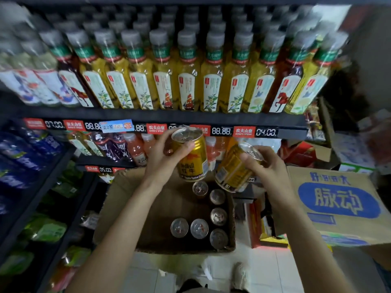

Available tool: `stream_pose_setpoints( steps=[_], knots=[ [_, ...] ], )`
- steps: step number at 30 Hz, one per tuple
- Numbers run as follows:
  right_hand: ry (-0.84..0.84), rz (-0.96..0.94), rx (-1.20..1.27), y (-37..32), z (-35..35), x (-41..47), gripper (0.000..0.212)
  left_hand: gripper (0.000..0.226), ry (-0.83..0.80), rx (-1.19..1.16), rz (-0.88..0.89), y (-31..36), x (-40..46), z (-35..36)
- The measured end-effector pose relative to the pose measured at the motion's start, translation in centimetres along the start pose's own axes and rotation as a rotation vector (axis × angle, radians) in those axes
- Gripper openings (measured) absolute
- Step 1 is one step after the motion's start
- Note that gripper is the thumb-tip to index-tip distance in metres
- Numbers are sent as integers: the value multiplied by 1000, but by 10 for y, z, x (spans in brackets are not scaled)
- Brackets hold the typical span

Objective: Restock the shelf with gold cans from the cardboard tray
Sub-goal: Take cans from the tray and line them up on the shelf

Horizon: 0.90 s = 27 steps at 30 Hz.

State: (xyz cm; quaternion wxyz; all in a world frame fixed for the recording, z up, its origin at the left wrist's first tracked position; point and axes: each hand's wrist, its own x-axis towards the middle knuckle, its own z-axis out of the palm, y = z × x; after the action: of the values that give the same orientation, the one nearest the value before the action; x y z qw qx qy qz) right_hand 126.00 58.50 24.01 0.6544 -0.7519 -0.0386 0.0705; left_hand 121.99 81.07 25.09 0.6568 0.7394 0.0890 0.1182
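Gold can [191,154], near upright, gripped in curled fingers of left hand [167,157]; second gold can [233,168], tilted, gripped by right hand [268,168]. Both held above cardboard tray [124,199] on the floor, seven cans [200,228] remaining inside. Behind: shelf edge [148,117] with price tags, tea bottles [187,81] above. Right: printed carton [338,204].

A shiny gold metal can with red print [191,155] is held nearly upright above the far edge of the open brown cardboard tray [127,197]. A second gold metal can [234,168] tilts, top to the right, over the tray's far right corner. Seven silver-topped cans [199,228] stand upright along the tray's right edge and near right corner.
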Motion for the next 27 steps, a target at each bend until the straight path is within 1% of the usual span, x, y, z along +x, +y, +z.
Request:
stream_pose_setpoints(
  steps=[2,5,6,8,10,12,13,16,18,21,23,25,27],
  knots=[
    [16,-121,-100,-24,-18,7,50,46,11,12,84,27,7,14],
    [-5,-211,-175,-60,-50,26,48,57,34,44,234,70,19,39],
    [-9,-235,-181,-73,-61,32,48,57,41,48,281,84,24,47],
    [-2,-319,-211,-100,-81,46,51,46,55,66,370,111,34,62],
    [18,-395,-240,-128,-100,56,62,36,77,78,453,137,44,75],
    [43,-446,-279,-154,-118,63,72,33,99,85,516,163,53,88],
    [53,-481,-305,-168,-126,65,72,34,106,83,544,177,56,94],
    [92,-605,-356,-204,-144,73,64,35,127,91,646,217,67,110],
    [120,-680,-353,-224,-154,82,61,33,167,97,703,239,77,121],
    [177,-769,-326,-247,-165,102,62,30,230,140,736,261,98,136],
    [233,-794,-358,-258,-171,121,58,30,259,211,749,269,115,149],
    [297,-800,-404,-264,-173,144,56,45,303,285,723,270,133,164],
    [349,-787,-448,-266,-174,168,61,59,340,365,665,270,151,176]
  ],
)
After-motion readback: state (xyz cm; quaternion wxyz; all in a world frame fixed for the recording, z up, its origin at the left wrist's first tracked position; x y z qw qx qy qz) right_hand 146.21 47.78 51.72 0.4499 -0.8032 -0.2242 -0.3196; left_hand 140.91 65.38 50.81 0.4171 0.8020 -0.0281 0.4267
